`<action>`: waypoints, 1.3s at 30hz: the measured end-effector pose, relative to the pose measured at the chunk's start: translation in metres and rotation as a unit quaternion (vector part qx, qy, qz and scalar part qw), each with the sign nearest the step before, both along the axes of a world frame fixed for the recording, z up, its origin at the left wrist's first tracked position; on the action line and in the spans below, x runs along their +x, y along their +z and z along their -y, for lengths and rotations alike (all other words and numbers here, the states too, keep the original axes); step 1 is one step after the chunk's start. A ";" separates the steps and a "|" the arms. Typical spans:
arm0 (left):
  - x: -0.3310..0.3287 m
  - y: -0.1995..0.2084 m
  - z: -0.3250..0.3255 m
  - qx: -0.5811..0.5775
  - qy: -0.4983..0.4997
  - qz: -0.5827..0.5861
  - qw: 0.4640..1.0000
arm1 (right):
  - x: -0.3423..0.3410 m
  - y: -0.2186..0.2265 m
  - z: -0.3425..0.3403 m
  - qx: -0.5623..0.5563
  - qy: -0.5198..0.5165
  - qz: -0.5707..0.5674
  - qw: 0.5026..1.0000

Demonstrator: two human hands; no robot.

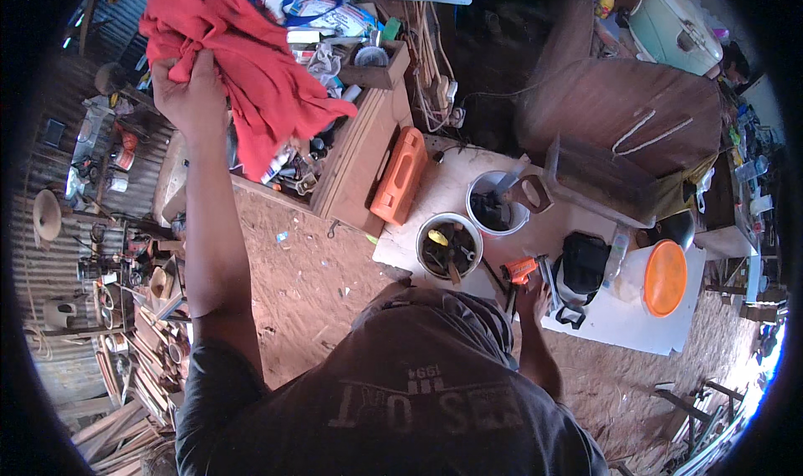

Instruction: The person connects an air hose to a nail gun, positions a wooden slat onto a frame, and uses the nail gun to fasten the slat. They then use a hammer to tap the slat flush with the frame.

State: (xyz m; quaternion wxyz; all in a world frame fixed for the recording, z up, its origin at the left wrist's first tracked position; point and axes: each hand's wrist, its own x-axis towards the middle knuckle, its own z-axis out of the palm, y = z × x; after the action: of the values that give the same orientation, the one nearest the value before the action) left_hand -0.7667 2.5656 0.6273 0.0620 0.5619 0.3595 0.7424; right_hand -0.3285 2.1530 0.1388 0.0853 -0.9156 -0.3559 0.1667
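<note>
My left hand [191,95] is raised at the upper left, its fingers pinched on a red cloth [251,66]. The cloth hangs down over a cluttered wooden bench and hides part of it. My right hand [533,300] is low over the pale tabletop [636,330], closed around an orange-and-grey tool [520,270] whose exact kind I cannot make out. A white bucket of tools [421,250], with something yellow in it, stands to the left of that hand. Close on its right lies a black bag [583,263].
Behind the first bucket is a second white bucket [520,225]. An orange case [399,175] leans against the wooden bench [355,171]. A wooden tray [598,179] and an orange-lidded tub [665,278] are at the right. Timber pieces [142,359] are piled at the lower left.
</note>
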 end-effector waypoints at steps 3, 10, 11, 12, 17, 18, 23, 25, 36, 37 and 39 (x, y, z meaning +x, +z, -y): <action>0.038 0.000 0.022 0.043 -0.009 -0.099 0.994 | -0.001 -0.010 -0.013 0.136 -0.010 0.027 0.990; 0.174 -0.063 0.097 -0.032 -0.129 -0.179 0.975 | -0.018 0.057 -0.090 0.231 -0.136 -0.617 0.740; 0.188 -0.067 0.111 -0.054 -0.146 -0.192 0.969 | -0.038 0.103 -0.098 0.234 -0.181 -0.717 0.631; 0.202 -0.078 0.113 -0.035 -0.166 -0.200 0.965 | -0.050 0.139 -0.103 0.307 -0.113 -0.740 0.588; 0.251 -0.168 0.124 -0.036 -0.218 -0.287 0.932 | -0.040 0.237 -0.133 0.425 -0.029 -0.816 0.391; 0.255 -0.191 0.126 -0.065 -0.231 -0.303 0.922 | -0.028 0.239 -0.139 0.434 -0.058 -0.809 0.392; 0.296 -0.339 0.143 -0.205 -0.316 -0.292 0.879 | 0.031 0.191 -0.175 0.511 -0.136 -0.584 0.616; 0.303 -0.414 0.143 -0.237 -0.364 -0.303 0.849 | 0.002 0.191 -0.198 0.423 -0.088 -0.307 0.848; 0.125 -0.347 0.180 -0.384 -0.505 -0.396 0.664 | 0.012 0.146 -0.268 -0.105 0.338 -0.141 0.925; 0.084 -0.317 0.185 -0.417 -0.505 -0.357 0.666 | 0.008 0.173 -0.288 -0.130 0.376 -0.086 0.913; 0.004 -0.365 0.209 -0.347 -0.397 -0.350 0.774 | -0.009 0.224 -0.332 -0.173 0.458 0.028 0.871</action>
State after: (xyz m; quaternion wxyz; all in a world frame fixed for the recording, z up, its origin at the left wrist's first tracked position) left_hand -0.7625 2.3562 0.2621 0.4116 0.8163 0.3343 0.2290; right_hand -0.3379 2.4846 0.3625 -0.1703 -0.6539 -0.7034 0.2205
